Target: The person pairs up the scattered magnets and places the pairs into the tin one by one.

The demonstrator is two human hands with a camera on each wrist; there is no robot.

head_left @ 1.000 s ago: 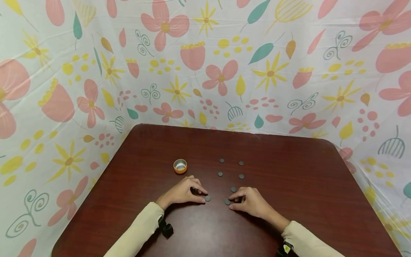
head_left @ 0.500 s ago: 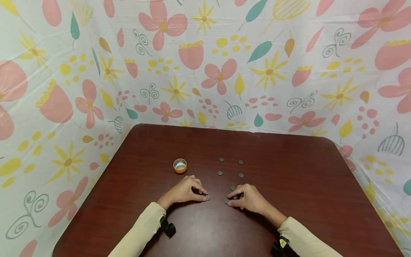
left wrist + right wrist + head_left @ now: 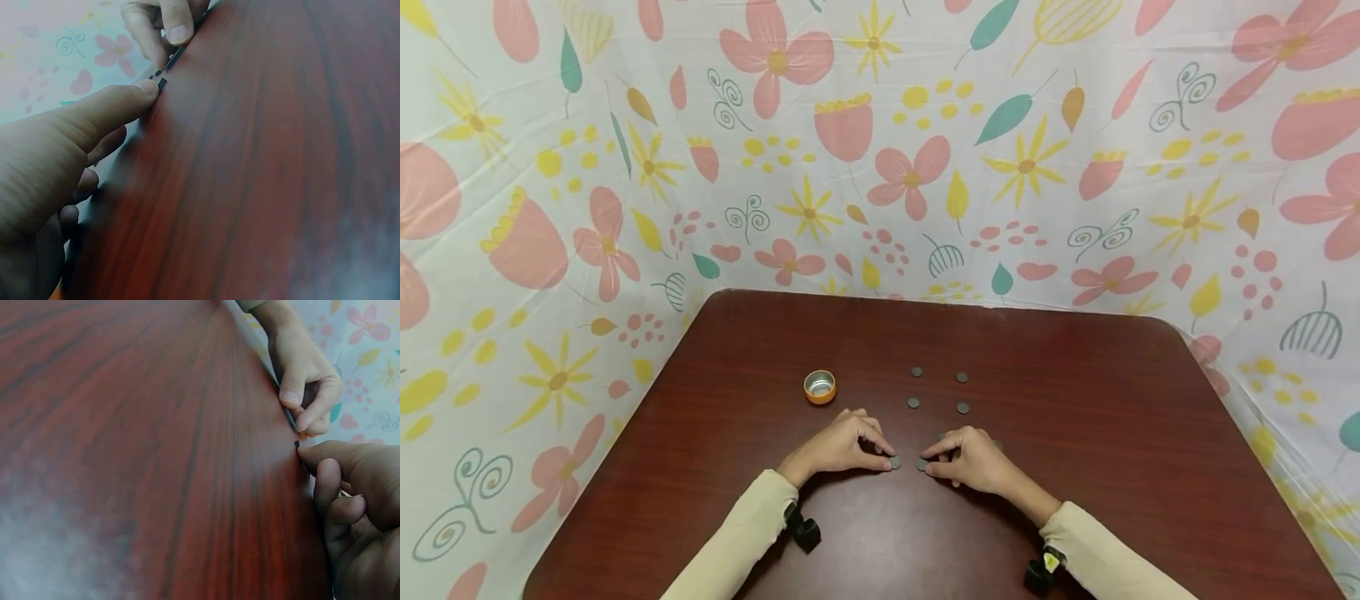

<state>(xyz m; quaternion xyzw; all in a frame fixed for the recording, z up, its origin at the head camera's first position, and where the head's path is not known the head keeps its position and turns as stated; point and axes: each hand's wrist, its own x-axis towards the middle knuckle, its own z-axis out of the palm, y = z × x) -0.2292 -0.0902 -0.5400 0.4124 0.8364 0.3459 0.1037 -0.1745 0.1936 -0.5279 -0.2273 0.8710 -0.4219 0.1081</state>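
Note:
My left hand pinches a small flat grey disc between thumb and forefinger on the dark table. Facing it, my right hand pinches a matching grey disc by its edge. A narrow gap of tabletop separates the two discs in the head view. Seen from the left wrist, the left thumb sits against a thin dark disc edge. The right wrist view has the right hand's disc edge-on at the thumb tip. Further discs behind the right hand are mostly hidden by it.
Several like discs, one of them a grey disc, lie spaced apart beyond the hands. A small round orange tin with a silvery inside stands behind the left hand. Flower-printed cloth hangs along the far edge of the table.
The left hand's disc has shifted slightly right and the right hand's disc left, narrowing the gap between them. The right hand now covers most of the disc behind it.

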